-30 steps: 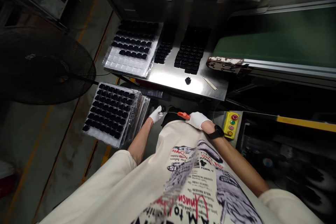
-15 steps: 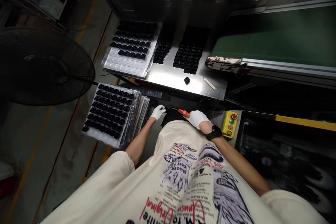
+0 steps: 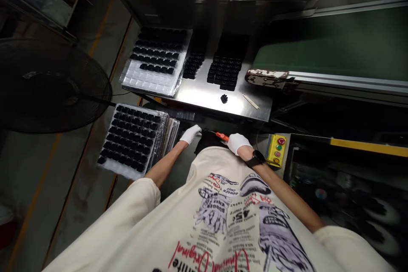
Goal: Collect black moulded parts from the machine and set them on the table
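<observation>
- I see the red tool [image 3: 222, 137] held low at the waist, below the bench's [image 3: 204, 93] front edge; its long axis runs up-left to down-right, the free end pointing toward my left hand [image 3: 190, 134].
- My right hand [image 3: 237, 142], in a white glove, is curled tight on the tool's other end.
- My left hand, also gloved, sits just left of the tool; I cannot tell what its fingers are doing.
- Full tray [image 3: 134, 138] lies beside the left hand.
- One loose part [image 3: 224, 98] lies on the bench.
- Readable shirt [image 3: 219, 216] print: "Original", "BURGER".
</observation>
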Motion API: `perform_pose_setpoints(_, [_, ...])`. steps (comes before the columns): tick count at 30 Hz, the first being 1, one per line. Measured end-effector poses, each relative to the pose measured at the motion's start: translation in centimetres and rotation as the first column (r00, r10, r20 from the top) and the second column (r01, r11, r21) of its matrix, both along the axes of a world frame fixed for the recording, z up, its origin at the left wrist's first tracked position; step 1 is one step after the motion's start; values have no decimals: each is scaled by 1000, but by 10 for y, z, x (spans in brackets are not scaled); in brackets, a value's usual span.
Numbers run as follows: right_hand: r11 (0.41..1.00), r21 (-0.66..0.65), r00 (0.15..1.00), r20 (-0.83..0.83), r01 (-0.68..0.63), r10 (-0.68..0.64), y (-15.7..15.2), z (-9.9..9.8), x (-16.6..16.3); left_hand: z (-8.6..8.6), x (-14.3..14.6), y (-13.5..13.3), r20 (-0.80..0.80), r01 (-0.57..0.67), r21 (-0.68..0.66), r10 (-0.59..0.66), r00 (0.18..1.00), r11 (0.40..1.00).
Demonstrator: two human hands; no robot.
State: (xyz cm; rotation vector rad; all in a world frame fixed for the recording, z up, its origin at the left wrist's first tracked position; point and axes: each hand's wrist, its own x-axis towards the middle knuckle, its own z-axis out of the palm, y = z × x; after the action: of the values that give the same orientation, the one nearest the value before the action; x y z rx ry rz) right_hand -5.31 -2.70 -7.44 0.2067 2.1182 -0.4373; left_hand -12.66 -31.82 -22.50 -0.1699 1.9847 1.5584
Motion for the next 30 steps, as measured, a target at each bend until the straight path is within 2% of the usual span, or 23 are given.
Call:
perform_pose_setpoints(4, [1000,-1,1000,1,21,-21,-2,-2,-2,-14,-3,12,77,-135,-54,139,987,989])
perform_pose_setpoints(7, [1000,3,1000,3,27,-27,-3,-5,-4,-24,1,16,167,-189,-55,196,966,980])
perform_pose_setpoints(10, [1000,-8,1000,12,19,-19,-2,-6,-4,-29,7,13,259,-244,-39,245,934,969])
perform_pose_setpoints(14, [1000,-18,1000,20,12,-11,-1,-2,-2,-28,12,1,396,-335,37,294,870,942])
perform_pose_setpoints(20, [998,-59,999,22,-22,24,0,12,-5,-16,15,-14,671,-465,159,250,698,871])
perform_pose_setpoints(24, [998,-50,999,20,-34,35,3,20,-10,-10,20,-18,787,-554,200,205,582,808])
perform_pose_setpoints(30, [993,-92,997,9,-74,75,8,30,-15,-3,26,-10,828,-655,276,172,534,704])
